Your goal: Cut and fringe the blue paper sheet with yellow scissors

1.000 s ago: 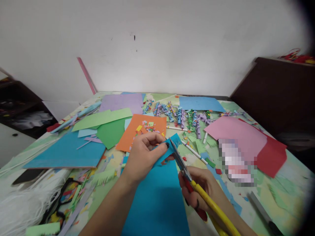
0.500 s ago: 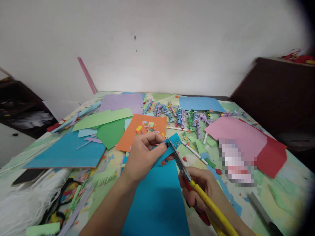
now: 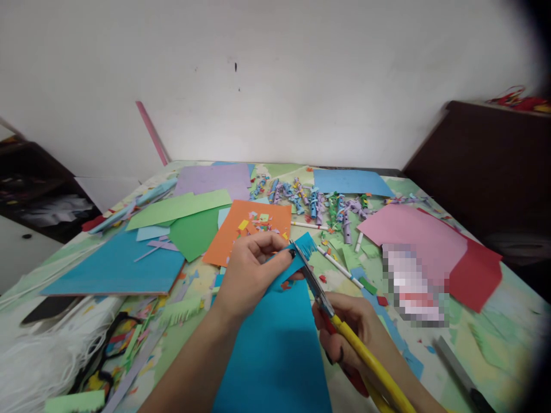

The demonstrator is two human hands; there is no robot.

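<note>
Between thumb and fingers my left hand [image 3: 253, 272] pinches a blue paper strip [image 3: 282, 272], whose far end is cut into a fine fringe. My right hand [image 3: 350, 327] is closed around the handles of yellow-and-red scissors [image 3: 318, 292]. Their blades lie across the strip, just beyond my left thumb, beside the fringed part. Under both hands lies a large blue sheet [image 3: 271, 350]. Past my left hand is an orange sheet [image 3: 224, 241] with small coloured paper scraps on it.
Rolled, fringed paper pieces [image 3: 318, 203] cluster at the back. Pink paper [image 3: 413, 241] and a grey blade-like tool [image 3: 456, 361] are on the right. On the left are a blue pad [image 3: 116, 264], green paper [image 3: 198, 229], a dark phone [image 3: 49, 310] and white string [image 3: 47, 361].
</note>
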